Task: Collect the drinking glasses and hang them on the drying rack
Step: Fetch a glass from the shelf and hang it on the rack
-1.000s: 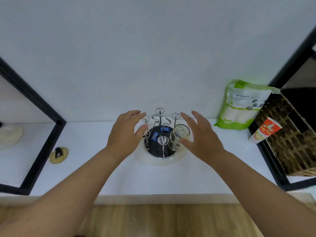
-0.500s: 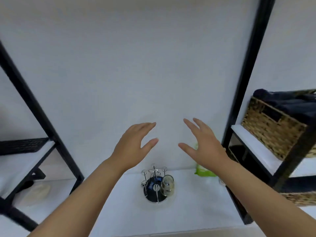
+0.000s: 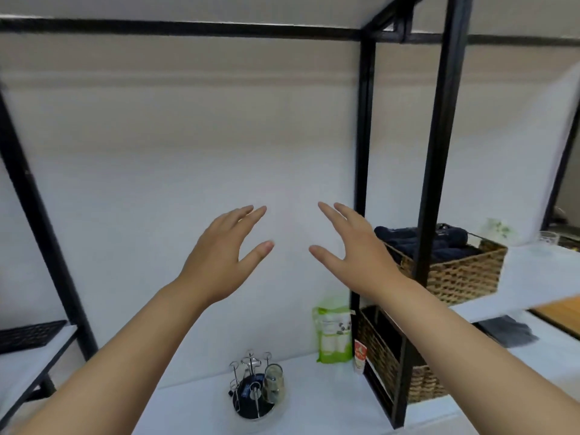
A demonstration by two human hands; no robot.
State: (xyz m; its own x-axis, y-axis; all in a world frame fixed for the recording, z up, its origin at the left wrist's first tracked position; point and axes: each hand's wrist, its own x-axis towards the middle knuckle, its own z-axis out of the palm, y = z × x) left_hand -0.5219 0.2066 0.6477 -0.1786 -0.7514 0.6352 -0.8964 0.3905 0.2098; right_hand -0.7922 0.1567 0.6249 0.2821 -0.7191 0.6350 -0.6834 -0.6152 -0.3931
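A: Hands first. Left hand (image 3: 224, 262) and right hand (image 3: 354, 255) are both raised in front of the wall, fingers spread, palms facing each other, holding nothing.

B: Agreed, both empty and loose. Where are the task things?

A: The drying rack (image 3: 254, 387) sits on the white desk (image 3: 329, 403), well below the hands and slightly left of centre. One glass (image 3: 273, 384) hangs on a right-side peg, mouth down, long axis roughly upright. The other pegs look bare.

B: Anything left to collect?

A: There is a second glass (image 3: 549, 238) far right on the upper shelf (image 3: 533, 277), past the wicker basket (image 3: 452, 271). It stands upright, mouth up, clear, small and a bit blurred.

B: So the key relation?

A: That glass lies to the right of both hands, about level with them, well apart. The right hand is nearer. The black post (image 3: 439, 152) of the shelf frame stands between the hands and the glass, so the reach probably goes around its front.

B: Looks of the glasses?

A: Both clear and plain. The hung one shows a faint yellowish tint; I cannot tell whether it is wet.

B: Other clutter?

A: A green packet (image 3: 334, 334) and a small tube (image 3: 360, 356) stand by the wall, right of the rack.
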